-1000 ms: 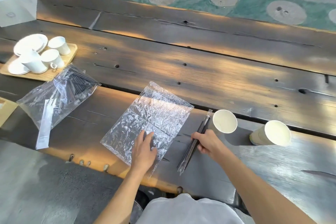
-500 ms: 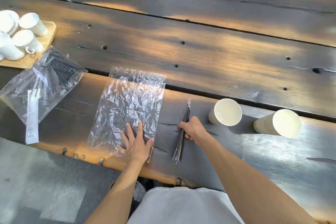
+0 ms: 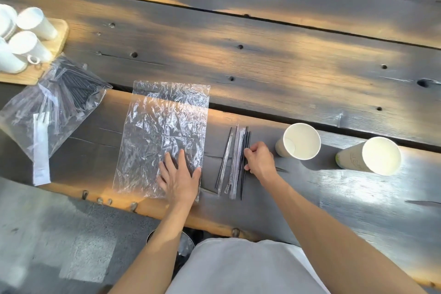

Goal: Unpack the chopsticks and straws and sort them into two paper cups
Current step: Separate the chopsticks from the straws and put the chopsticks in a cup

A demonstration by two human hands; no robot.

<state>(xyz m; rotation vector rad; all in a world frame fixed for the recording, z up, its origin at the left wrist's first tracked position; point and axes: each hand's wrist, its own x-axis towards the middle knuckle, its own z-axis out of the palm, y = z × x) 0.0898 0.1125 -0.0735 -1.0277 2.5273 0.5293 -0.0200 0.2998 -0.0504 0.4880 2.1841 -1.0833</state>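
Observation:
An empty clear plastic bag lies flat near the table's front edge, and my left hand rests flat on its lower right corner. To its right several thin black sticks in clear wrappers lie spread on the wood. My right hand sits at their right side with its fingers curled against the outermost sticks. Two white paper cups stand further right: the nearer cup upright and empty, the farther cup also showing an empty inside. A second clear bag at the left holds black straws.
A wooden tray with white ceramic cups sits at the far left. A white paper sleeve lies under the left bag. A gap between planks runs behind the bags and cups. The table's front edge is just below my hands.
The bundle of wrapped sticks that my right hand held now lies spread out on the table. My left hand stays on the empty bag. The camera has tilted lower.

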